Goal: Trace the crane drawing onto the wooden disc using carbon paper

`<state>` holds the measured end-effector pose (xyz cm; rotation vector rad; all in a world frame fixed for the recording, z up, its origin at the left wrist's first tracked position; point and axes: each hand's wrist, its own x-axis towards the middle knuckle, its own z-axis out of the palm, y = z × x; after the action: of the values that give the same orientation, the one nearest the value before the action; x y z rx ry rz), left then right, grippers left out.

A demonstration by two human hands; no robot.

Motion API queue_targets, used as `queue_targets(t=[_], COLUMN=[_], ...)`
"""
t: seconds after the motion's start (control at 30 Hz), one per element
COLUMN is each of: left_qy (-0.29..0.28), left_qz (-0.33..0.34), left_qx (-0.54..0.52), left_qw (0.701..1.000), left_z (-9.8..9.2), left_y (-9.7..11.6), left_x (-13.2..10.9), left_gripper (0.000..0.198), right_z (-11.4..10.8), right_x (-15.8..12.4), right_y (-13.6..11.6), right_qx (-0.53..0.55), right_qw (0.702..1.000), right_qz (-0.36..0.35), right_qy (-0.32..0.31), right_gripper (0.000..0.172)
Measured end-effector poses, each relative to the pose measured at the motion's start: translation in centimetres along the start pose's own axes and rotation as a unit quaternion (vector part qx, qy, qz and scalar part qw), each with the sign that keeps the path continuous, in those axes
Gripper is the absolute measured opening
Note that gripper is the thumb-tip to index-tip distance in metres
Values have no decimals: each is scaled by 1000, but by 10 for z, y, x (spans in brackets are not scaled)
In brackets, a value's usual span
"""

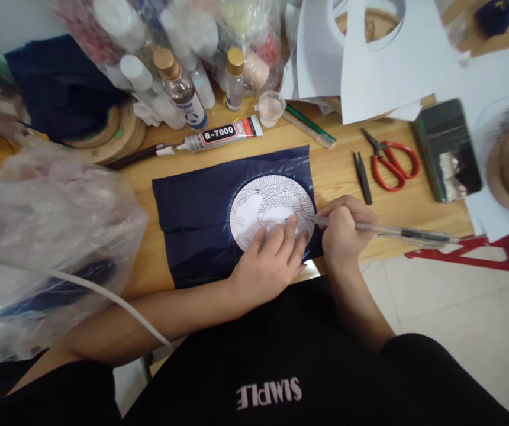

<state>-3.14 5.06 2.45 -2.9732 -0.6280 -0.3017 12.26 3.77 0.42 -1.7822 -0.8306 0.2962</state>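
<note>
On the wooden table lies a dark blue sheet (192,207) with creases across it. A round white paper (276,192) printed with a black line drawing of a feathered bird rests on the sheet. My left hand (270,257) lies over the lower part of the paper, fingers spread and flat, hiding some of the drawing. Closed around a clear-barrelled pen (396,231), my right hand (347,231) is at the paper's right edge. The pen's tip meets that edge, and its barrel points out to the right.
Behind the sheet are a B-7000 glue tube (221,135), a small cup (271,108) and several bottles (183,94). To the right lie black tweezers (362,177), red-handled scissors (392,160) and a phone (447,151). Plastic bags (59,213) crowd the left side, with a white cable (103,290) across them.
</note>
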Motion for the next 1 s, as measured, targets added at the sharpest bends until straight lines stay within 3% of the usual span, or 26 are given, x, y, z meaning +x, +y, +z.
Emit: queue_targets(t=[1.0], left_qy=[-3], left_qz=[-2], left_qx=[5], left_qw=[1000], left_z=[-1], left_y=[1], left_x=[0], left_gripper=[42], right_z=[-5], right_x=[-2], right_y=[2], right_qx=[26], right_qw=[1000], right_qz=[-8], right_qy=[-5], right_gripper=[23])
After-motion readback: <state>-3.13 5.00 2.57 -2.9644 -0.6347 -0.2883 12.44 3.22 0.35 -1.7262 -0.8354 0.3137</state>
